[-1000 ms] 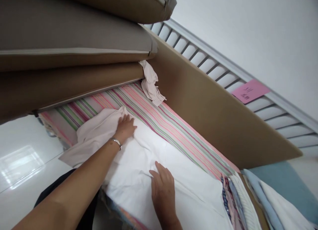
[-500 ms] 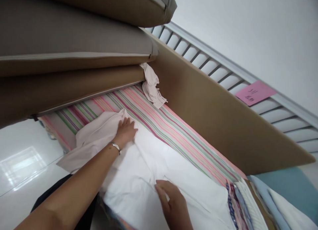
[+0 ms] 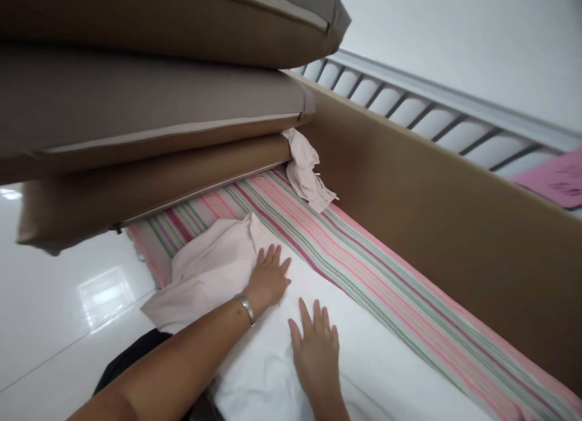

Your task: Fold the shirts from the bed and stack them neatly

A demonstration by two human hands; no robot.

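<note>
A white garment (image 3: 382, 354) lies spread over the striped cloth (image 3: 336, 251), and its paler pinkish part (image 3: 213, 257) reaches toward the left edge. My left hand (image 3: 269, 278), with a silver bracelet (image 3: 246, 309) at the wrist, rests flat on the fabric with its fingers spread. Just to the right, my right hand (image 3: 317, 354) is also laid on the white fabric, fingers apart. Neither hand grips anything. The garment's lower end runs out of view at the bottom.
Thick brown-grey cushions (image 3: 182, 99) are stacked at the upper left, overhanging the striped cloth. A crumpled pale cloth (image 3: 307, 169) sits by their corner. A brown panel (image 3: 431, 215) stands along the right, with a slatted rail (image 3: 422, 111) and pink paper (image 3: 557, 178) behind it.
My right hand has moved up the garment and its fingers have spread flat. My left hand stays near the pinkish part. The view has shifted left, so the folded clothes at right are out of frame.
</note>
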